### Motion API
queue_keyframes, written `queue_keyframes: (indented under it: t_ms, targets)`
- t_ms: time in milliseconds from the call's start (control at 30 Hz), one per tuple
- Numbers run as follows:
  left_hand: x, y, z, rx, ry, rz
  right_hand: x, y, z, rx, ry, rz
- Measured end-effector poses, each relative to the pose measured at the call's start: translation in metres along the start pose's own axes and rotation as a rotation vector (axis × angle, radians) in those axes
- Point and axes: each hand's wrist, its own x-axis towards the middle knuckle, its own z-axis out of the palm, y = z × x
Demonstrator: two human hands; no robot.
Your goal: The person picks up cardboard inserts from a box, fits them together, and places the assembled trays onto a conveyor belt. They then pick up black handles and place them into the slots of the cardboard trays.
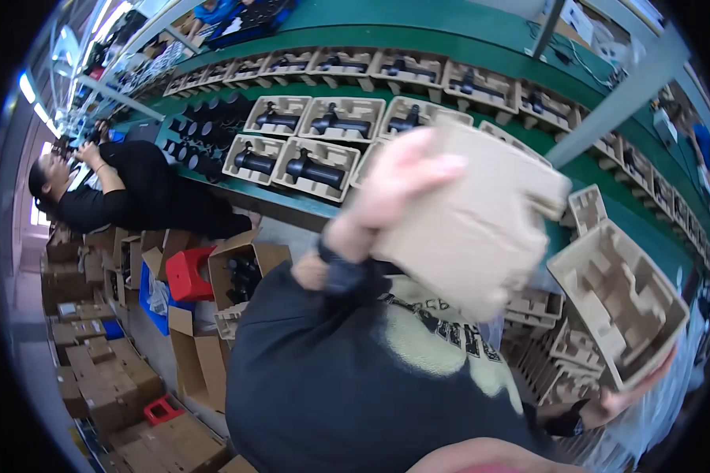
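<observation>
My left hand (398, 177) is raised in front of me, closed on the edge of a beige moulded pulp tray (469, 221). That tray shows me its plain outer side and is smeared by motion. At the lower right my right hand (627, 394) grips the lower edge of a second pulp tray (655, 335), its moulded hollows facing up and bare. Beyond the left hand, on the green bench, several pulp trays (300, 187) each hold a black tool-like body with a short knob. The raised tray partly covers this group.
A line of filled trays (406, 69) runs along the green bench (347, 39). Nested trays (572, 370) stand at my right beside clear plastic (663, 418). Cartons (110, 370) and a red stool (189, 273) are on the left. A person in black (134, 189) stands farther left. A metal post (615, 98) slants at the right.
</observation>
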Motion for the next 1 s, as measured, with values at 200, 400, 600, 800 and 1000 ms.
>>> queue_keyframes:
  t_ms: [200,400,600,800,1000]
  targets:
    - [-0.057,0.1,-0.166,0.48,0.363,0.203,-0.031,0.038,0.111,0.479,-0.154,0.635]
    - [0.045,0.052,-0.397,1.687,0.507,0.076,0.011,0.068,0.344,0.39,-0.508,0.118]
    - [0.1,-0.028,-0.466,1.727,0.291,0.029,0.027,0.064,0.534,0.539,-0.504,0.089]
    - [0.094,-0.009,-0.47,1.389,0.278,0.039,0.039,0.069,0.582,-0.139,-0.65,-0.048]
    - [0.024,0.076,-0.48,1.095,0.347,0.476,0.023,0.023,0.584,-0.152,-0.548,0.077]
